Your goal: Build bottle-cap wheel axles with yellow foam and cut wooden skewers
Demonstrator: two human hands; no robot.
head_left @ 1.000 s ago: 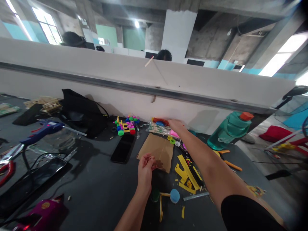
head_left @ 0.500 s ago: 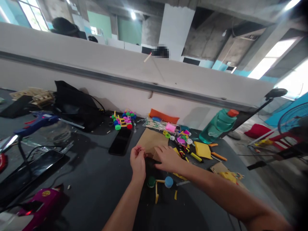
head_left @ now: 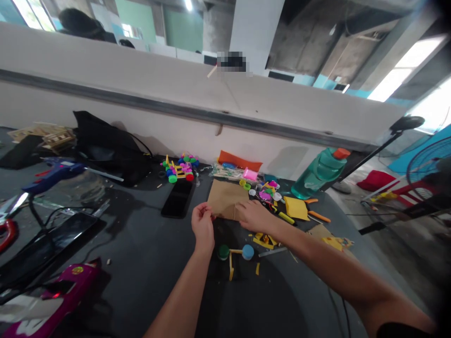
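Note:
A piece of brown cardboard (head_left: pixel 225 197) lies on the dark table. At its lower left corner is my left hand (head_left: pixel 203 227), its thumb and fingertips pressed together; what is between them is too small to make out. My right hand (head_left: pixel 255 217) rests with fingers spread on the cardboard's lower right part. Nearer to me, a green cap (head_left: pixel 223 252) and a blue cap (head_left: pixel 247 252) stand beside joined yellow sticks (head_left: pixel 231 265). Yellow scraps (head_left: pixel 265 240) lie under my right forearm.
A black phone (head_left: pixel 178 199) and colourful assemblies (head_left: pixel 180 169) are left of the cardboard. Further left are a blue glue gun (head_left: pixel 56 173) and a magenta device (head_left: pixel 70 295). On the right stand a teal bottle (head_left: pixel 315 176), a yellow pad (head_left: pixel 296 209) and orange-handled tools (head_left: pixel 319 216).
My right hand has shifted slightly right and up along the cardboard, uncovering more of its lower edge. The camera view has tilted slightly downward.

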